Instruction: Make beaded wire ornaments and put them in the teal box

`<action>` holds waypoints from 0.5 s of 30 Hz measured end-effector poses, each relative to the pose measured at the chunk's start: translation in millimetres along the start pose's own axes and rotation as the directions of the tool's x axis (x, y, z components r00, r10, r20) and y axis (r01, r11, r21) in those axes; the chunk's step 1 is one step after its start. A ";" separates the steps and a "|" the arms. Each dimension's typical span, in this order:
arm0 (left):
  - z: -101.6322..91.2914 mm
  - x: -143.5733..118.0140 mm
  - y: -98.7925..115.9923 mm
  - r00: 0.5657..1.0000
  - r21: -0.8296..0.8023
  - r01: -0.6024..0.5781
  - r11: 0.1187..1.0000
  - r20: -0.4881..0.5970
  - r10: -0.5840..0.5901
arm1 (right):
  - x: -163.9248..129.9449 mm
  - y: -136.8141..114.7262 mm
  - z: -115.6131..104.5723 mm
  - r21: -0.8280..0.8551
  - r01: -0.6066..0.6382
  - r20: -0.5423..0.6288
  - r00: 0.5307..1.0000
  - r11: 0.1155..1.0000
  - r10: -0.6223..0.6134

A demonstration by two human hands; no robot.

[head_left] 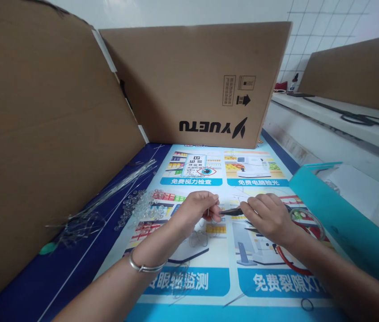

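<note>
Left hand [198, 210], silver bangle [144, 266] on the wrist, fingers pinched shut on a thin wire frame piece [208, 210]; a fine wire loop hangs just below the pinch, blurred. Right hand [270, 217] closed around a dark slim tool [231, 211], tip pointing left and meeting the wire at the left fingertips. Whether the tool grips the wire: cannot tell.

Both hands hover over a printed mat [209, 277]. Left of the left hand: a scatter of small clear nose pads [138, 205], and farther left a bundle of thin wires [102, 205]. Beyond the hands, a cardboard box [202, 85] stands upside down. Right of the right hand: a teal folder [337, 214]; a clear ring [308, 219] lies just beside the right wrist.
</note>
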State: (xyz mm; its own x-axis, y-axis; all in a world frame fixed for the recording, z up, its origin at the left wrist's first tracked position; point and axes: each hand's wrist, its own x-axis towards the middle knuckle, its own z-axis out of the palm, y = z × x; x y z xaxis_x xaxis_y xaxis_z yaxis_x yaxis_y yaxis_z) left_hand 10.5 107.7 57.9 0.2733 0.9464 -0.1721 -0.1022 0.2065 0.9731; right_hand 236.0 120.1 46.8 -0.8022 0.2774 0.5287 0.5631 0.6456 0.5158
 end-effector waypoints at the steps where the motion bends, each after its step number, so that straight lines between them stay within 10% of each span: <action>1: -0.1 0.1 -0.4 1.000 -0.003 0.001 1.000 0.001 -0.001 | 0.0 -0.1 0.0 0.000 0.001 0.001 1.000 1.000 -0.001; 15: 0.6 1.3 0.0 1.000 0.040 -0.020 0.999 -0.005 0.020 | 0.1 -0.3 -1.4 0.057 0.002 0.029 1.000 0.998 -0.004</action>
State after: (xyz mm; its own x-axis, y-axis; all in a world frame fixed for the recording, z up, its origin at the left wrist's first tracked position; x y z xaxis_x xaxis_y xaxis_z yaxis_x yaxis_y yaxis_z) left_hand 11.4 108.7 57.8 0.2661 0.9517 -0.1532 -0.0695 0.1775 0.9817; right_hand 236.0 118.9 47.7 -0.8099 0.2954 0.5067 0.5489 0.6861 0.4775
